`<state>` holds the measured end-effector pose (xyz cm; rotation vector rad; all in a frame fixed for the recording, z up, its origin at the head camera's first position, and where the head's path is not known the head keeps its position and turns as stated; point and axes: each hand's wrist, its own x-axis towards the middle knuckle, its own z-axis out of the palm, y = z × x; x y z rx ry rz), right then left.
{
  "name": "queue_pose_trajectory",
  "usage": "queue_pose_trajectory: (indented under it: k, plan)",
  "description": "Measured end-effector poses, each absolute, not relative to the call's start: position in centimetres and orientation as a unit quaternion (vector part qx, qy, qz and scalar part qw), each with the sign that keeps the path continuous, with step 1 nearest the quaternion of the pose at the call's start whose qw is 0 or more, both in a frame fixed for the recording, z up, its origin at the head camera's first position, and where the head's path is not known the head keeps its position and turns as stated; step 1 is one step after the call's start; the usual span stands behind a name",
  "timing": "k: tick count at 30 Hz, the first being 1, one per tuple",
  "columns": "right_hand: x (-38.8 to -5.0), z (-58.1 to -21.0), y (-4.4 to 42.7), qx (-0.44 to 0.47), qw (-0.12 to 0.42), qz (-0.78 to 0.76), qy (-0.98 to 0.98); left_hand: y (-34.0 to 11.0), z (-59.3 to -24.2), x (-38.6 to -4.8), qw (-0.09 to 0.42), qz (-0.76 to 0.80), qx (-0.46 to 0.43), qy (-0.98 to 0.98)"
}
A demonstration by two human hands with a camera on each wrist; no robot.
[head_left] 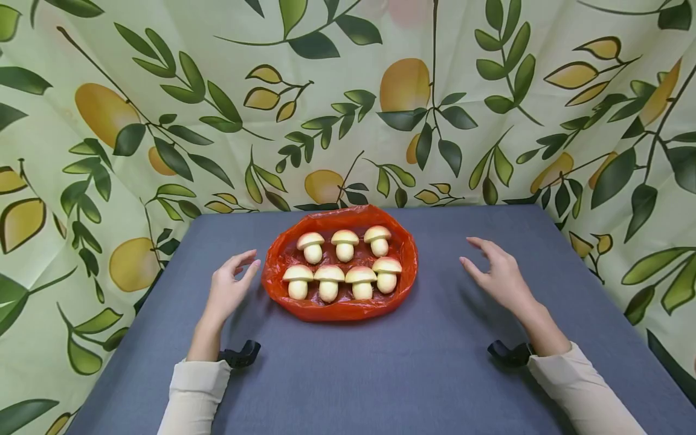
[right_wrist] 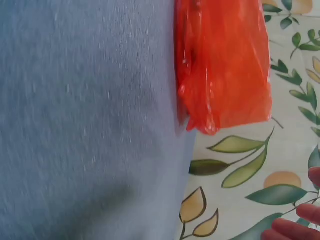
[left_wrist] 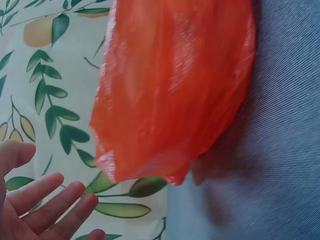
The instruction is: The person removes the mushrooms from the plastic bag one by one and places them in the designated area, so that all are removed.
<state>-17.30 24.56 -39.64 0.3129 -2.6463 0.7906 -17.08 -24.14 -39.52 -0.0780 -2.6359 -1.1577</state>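
Sleeves (head_left: pixel 194 393); left hand (head_left: pixel 228 287) near bag (head_left: pixel 339 312) holding mushrooms (head_left: pixel 328 275); right hand (head_left: pixel 502 278) apart.

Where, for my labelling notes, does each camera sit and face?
Head: on the head, forward and down at the open red plastic bag; left hand, right hand show.
Left wrist: on that wrist, facing the bag; left hand partly shows.
Right wrist: on that wrist, facing the bag; right hand partly shows.
Both wrist views share bag and printed cream fabric.
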Motion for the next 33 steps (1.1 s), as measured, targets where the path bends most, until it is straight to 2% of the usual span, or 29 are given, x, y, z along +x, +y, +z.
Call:
queue_pose_trajectory:
  k: [10, 20, 33]
  plan:
    - [-16.9, -40.6, 23.1, 0.114, 0.147, 0.343, -0.921, -24.0, -41.2, -17.4, 0.058, -0.437, 0.007, -0.898]
    - [-16.7, -41.0, 21.1, 0.137, 0.149, 0.397, -0.895, -23.8, -41.7, -17.5, 0.003, -0.441, 0.003, -0.898]
    - [-16.9, -40.1, 18.0, 0.175, 0.146, 0.445, -0.866, -23.8, -41.6, -17.4, -0.011, -0.444, -0.031, -0.895]
